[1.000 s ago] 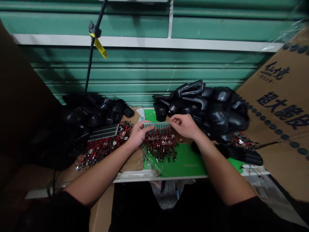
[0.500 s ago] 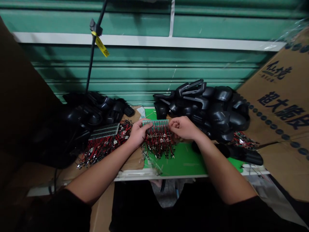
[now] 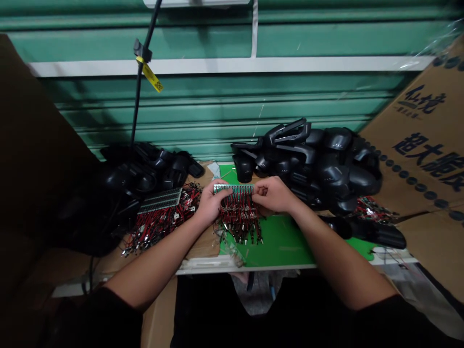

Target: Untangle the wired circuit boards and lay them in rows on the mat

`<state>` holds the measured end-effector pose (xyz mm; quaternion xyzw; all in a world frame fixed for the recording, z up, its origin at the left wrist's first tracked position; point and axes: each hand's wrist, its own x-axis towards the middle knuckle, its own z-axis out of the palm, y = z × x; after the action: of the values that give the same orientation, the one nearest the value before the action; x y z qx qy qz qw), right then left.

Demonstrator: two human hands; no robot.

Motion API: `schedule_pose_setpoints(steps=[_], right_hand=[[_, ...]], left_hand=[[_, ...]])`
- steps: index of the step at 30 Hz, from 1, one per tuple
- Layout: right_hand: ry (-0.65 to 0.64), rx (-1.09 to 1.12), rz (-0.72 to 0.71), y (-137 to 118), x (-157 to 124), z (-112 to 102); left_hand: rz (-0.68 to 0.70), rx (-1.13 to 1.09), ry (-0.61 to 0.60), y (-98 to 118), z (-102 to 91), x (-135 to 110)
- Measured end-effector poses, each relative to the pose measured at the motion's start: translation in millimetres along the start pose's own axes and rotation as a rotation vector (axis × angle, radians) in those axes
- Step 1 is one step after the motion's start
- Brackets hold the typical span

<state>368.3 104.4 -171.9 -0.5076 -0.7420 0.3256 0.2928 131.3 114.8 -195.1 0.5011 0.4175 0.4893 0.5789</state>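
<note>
A long green connector strip, its red and black wires hanging toward the person, sits crosswise between the hands, long axis left to right. The left hand grips its left end; the right hand closes on its right end, above a green mat. A matching strip lies left of the left hand; black plastic shells pile beyond the right hand.

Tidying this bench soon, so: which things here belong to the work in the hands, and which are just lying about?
In the work:
left hand; right hand; wired green strip held between them; similar wired strip close by

Lying about:
black plastic housings; green mat; cardboard carton; black pole with a yellow tag
</note>
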Motion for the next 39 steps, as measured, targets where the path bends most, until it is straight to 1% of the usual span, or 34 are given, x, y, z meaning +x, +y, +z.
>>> schedule_pose_setpoints(steps=[3,5,10,14,18,27,39], right_hand=[[0.010,0.137,0.072,0.6,1.5,6.2],[0.020,0.160,0.090,1.2,2.4,9.2],[0.081,0.071,0.033,1.6,4.2,12.8],[0.130,0.013,0.038,2.6,5.1,14.9],[0.153,-0.034,0.015,4.1,5.3,16.9],[0.222,-0.046,-0.023,-2.6,4.1,19.8],[0.281,-0.081,-0.060,-0.2,5.8,26.7]], left_hand=[[0.006,-0.001,-0.040,0.1,-1.0,-1.6],[0.016,-0.004,-0.048,0.1,-1.0,-2.2],[0.033,0.045,-0.029,-1.4,-0.8,-1.3],[0.064,0.095,-0.018,-1.9,-1.2,-0.5],[0.085,0.103,-0.019,-0.4,-0.5,-1.7],[0.112,0.132,0.000,-1.7,-1.1,-3.4],[0.206,0.204,0.016,-1.0,1.0,-6.5]])
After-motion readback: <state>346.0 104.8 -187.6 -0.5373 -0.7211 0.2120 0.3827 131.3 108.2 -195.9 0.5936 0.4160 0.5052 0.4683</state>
